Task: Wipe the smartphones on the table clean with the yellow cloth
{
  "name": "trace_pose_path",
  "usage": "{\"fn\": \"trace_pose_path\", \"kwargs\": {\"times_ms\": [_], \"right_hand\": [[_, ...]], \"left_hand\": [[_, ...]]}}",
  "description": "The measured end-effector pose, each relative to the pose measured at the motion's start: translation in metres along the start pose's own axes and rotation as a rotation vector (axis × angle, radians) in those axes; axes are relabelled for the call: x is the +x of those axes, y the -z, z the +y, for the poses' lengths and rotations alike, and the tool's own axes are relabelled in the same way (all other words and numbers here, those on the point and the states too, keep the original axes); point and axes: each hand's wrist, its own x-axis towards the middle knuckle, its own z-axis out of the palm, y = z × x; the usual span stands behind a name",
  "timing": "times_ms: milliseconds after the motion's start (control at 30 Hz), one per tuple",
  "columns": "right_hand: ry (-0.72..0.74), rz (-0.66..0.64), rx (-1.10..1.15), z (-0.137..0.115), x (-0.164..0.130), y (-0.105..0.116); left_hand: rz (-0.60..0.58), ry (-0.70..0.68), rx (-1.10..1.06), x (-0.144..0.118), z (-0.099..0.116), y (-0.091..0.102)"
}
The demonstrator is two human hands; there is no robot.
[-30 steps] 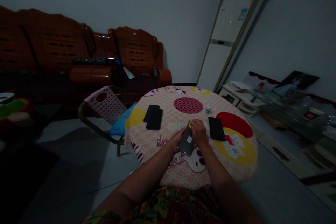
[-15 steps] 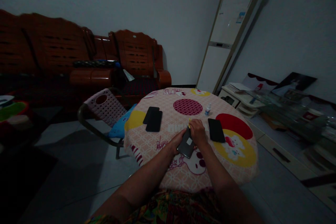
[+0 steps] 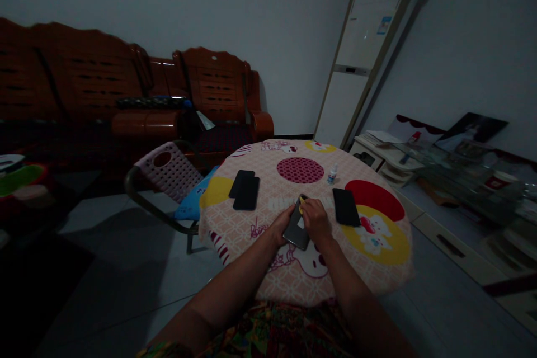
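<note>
- The left hand [image 3: 284, 225] gripped a grey phone [image 3: 295, 236] by its left edge, over the cloth-covered table [image 3: 268, 176].
- The right hand [image 3: 316, 220] pinched a small yellow scrap [image 3: 301, 206] against the phone's upper part.
- 2 dark phones [image 3: 246, 193] lay to the left, 1 dark slab [image 3: 346, 207] and 1 small bottle [image 3: 332, 174] to the right.

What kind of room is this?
Probably a living room in someone's home: there's a big wooden sofa by the wall, a chair with a woven back, and a tablecloth with cartoon pictures.
</note>
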Motion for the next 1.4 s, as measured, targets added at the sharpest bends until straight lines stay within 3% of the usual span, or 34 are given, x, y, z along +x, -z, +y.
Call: {"fn": "trace_pose_path", "kwargs": {"times_ms": [400, 633, 833, 1167, 1400], "right_hand": [[-0.096, 0.051, 0.015, 0.010, -0.002, 0.001], [-0.122, 0.083, 0.043, 0.017, 0.016, -0.004], [-0.030, 0.022, 0.048, 0.016, 0.026, -0.011], [-0.160, 0.046, -0.008, 0.021, 0.011, -0.003], [-0.089, 0.003, -0.038, 0.010, -0.001, -0.003]], "left_hand": [[0.002, 0.004, -0.064, 0.002, -0.001, 0.001], [-0.085, 0.016, 0.020, 0.003, -0.004, 0.000], [-0.036, -0.006, 0.073, -0.003, -0.004, -0.006], [-0.012, -0.007, 0.020, -0.005, -0.003, -0.007], [0.058, -0.042, -0.011, -0.005, -0.001, -0.007]]}}
